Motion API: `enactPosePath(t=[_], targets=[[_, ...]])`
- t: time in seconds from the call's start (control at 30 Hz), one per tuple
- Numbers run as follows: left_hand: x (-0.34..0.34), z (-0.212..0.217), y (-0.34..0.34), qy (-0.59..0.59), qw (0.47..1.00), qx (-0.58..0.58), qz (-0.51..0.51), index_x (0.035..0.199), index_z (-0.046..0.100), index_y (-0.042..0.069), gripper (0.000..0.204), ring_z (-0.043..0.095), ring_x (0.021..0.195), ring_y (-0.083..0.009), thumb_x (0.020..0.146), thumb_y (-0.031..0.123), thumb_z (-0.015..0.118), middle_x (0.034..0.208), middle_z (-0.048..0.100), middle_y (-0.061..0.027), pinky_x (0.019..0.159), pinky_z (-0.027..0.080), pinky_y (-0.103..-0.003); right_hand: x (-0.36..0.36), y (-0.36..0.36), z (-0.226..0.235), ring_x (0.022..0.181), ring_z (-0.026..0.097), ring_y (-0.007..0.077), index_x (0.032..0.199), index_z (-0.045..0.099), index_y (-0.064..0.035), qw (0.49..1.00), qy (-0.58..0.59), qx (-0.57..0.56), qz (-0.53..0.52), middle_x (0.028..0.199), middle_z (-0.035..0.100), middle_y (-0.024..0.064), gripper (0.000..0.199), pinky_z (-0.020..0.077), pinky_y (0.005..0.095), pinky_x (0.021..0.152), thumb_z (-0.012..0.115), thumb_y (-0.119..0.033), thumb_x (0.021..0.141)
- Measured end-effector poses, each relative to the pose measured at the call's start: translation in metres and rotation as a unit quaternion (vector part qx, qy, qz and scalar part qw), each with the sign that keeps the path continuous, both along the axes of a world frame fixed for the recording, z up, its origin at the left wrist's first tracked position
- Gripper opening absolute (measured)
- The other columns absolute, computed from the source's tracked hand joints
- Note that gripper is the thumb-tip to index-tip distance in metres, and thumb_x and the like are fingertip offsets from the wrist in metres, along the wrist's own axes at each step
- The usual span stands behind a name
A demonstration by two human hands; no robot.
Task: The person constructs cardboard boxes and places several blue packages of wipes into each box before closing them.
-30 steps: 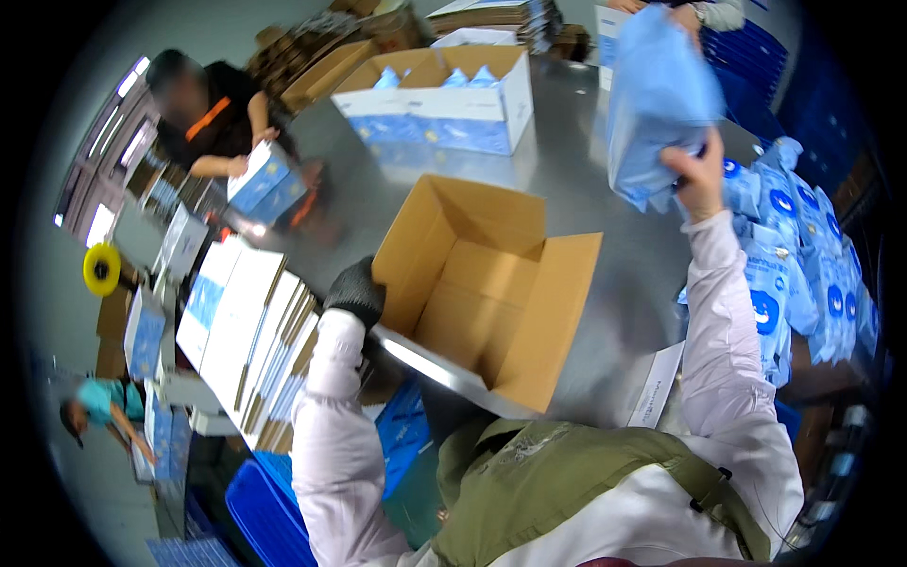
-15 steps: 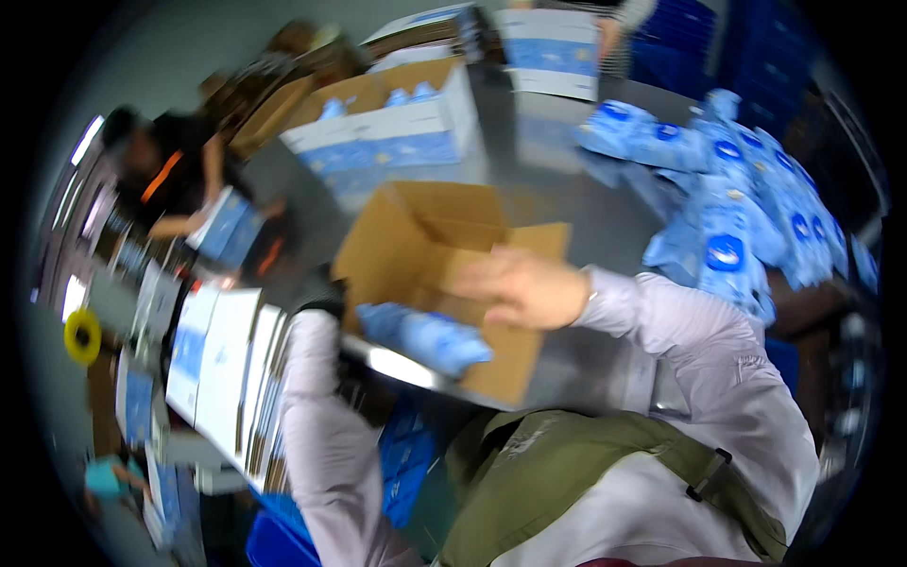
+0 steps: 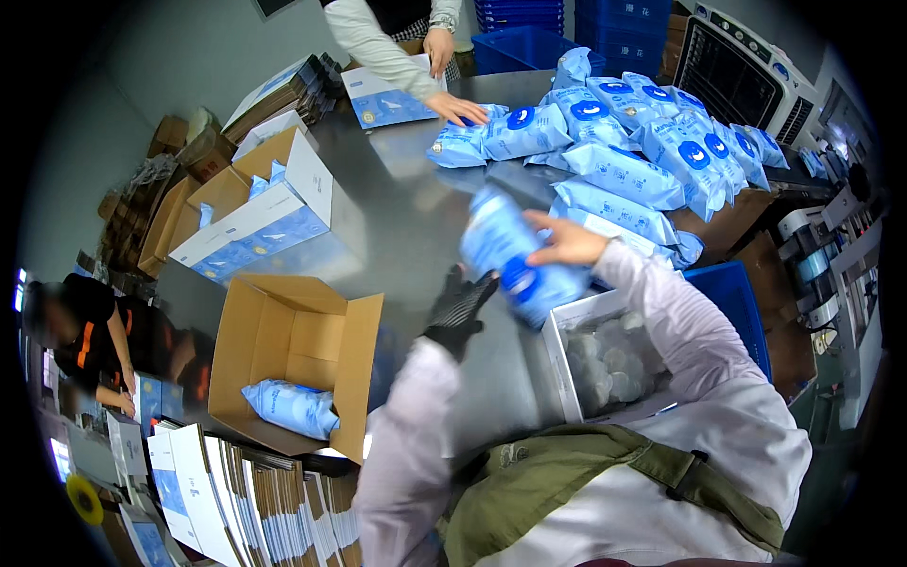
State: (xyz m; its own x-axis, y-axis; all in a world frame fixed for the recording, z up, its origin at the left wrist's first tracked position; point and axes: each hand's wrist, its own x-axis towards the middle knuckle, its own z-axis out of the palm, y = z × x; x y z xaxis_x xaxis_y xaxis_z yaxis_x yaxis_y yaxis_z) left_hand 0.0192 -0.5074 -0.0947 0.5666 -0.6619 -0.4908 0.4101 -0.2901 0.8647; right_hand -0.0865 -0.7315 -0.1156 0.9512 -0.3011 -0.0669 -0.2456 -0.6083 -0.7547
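Note:
My right hand (image 3: 572,242) grips a light blue soft plastic pack (image 3: 518,255) with a dark blue oval on it, tilted in the air over the metal table and blurred by motion. My left hand (image 3: 457,310), in a black glove, is open with fingers spread, just left of that pack. Farther left stands an open brown carton (image 3: 269,335) with its flaps up. One blue pack (image 3: 291,408) lies inside it. To the right of the held pack, more such packs (image 3: 624,175) are heaped at the table's far right.
Below my right forearm sits a white box of round, whitish discs (image 3: 609,364). A white-and-blue carton holding packs (image 3: 250,231) stands far left. Flattened cartons (image 3: 255,496) are stacked near left. A co-worker's hand (image 3: 458,107) touches the heap; another person (image 3: 90,335) works at left.
My right hand has left the carton, moved right and taken hold of a pack. My left hand has come away from the carton's side. The view has swung right; a co-worker's hand now reaches the heap.

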Motion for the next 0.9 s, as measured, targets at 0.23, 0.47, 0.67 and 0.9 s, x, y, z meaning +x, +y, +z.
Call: enactPosePath(t=[0.23, 0.47, 0.67, 0.9], targets=[[0.017, -0.078, -0.039, -0.143, 0.981, -0.002, 0.132, 0.126, 0.024, 0.000, 0.094, 0.049, 0.103, -0.0266, 0.055, 0.016, 0.083, 0.113, 0.047, -0.0145, 0.087, 0.045, -0.036, -0.049, -0.018, 0.019, 0.106, 0.051, 0.0365, 0.133, 0.033, -0.0107, 0.858, 0.333, -0.389, 0.036, 0.124, 0.045, 0.0214, 0.094, 0.0423, 0.0390, 0.089, 0.077, -0.036, 0.054], [0.014, -0.107, -0.023, -0.126, 0.969, -0.087, 0.195, 0.131, 0.021, -0.005, 0.097, 0.047, 0.108, -0.0311, 0.056, 0.013, 0.078, 0.120, 0.044, -0.0204, 0.091, 0.041, -0.036, -0.020, -0.038, 0.012, 0.107, 0.050, 0.0318, 0.136, 0.027, -0.0143, 0.978, 0.163, -0.129, 0.002, 0.118, 0.048, 0.0170, 0.097, 0.0430, 0.0388, 0.087, 0.075, -0.011, 0.052], [-0.038, 0.023, -0.001, -0.386, 0.903, -0.001, 0.190, 0.133, 0.020, -0.006, 0.089, 0.044, 0.114, -0.0305, 0.063, 0.014, 0.071, 0.123, 0.041, -0.0230, 0.095, 0.036, -0.035, 0.006, 0.023, 0.061, 0.121, 0.037, 0.0217, 0.136, 0.027, -0.0025, 0.929, -0.136, 0.339, 0.051, 0.132, 0.038, 0.0120, 0.087, 0.0273, 0.0299, 0.101, 0.068, -0.004, 0.059], [-0.015, 0.068, 0.089, -0.647, 0.647, -0.084, 0.395, 0.135, 0.009, -0.006, 0.093, 0.037, 0.120, -0.0352, 0.068, 0.020, 0.069, 0.131, 0.030, -0.0261, 0.099, 0.032, -0.044, 0.052, 0.147, 0.144, 0.129, 0.026, 0.0253, 0.137, 0.021, 0.0013, 0.854, -0.484, 0.111, 0.158, 0.140, 0.028, 0.0172, 0.087, 0.0199, 0.0350, 0.105, 0.066, -0.020, 0.067]])
